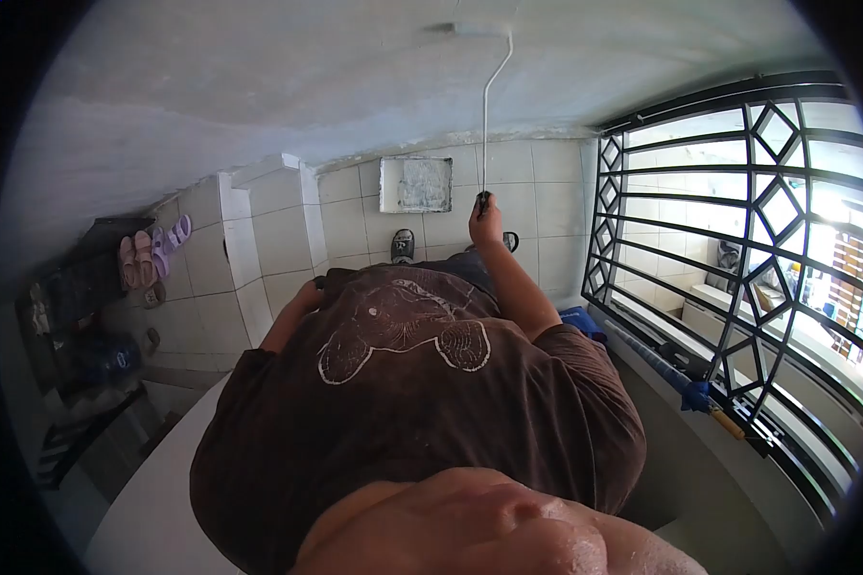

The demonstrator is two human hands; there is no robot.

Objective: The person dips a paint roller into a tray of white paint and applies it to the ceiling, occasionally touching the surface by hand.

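Observation:
My right hand (487, 222) is wrapped round the dark grip of a paint roller (486, 125). Its long, thin, bent white rod runs up to the roller head, which rests against the whitish wall (288, 72). On the floor to the left of that hand sits a paint tray (415, 185) smeared with white and grey paint. My left hand (307, 299) hangs by my hip at the edge of my brown shirt. A small dark thing shows at its fingers, which are mostly hidden, and I cannot tell whether they hold it.
Black metal railing (738, 192) runs along the right, with a pole with a yellow end (726, 422) beside it. At the left, the tiled floor steps down past a raised edge (239, 230). Pink sandals (136, 259) and purple sandals (173, 240) lie there.

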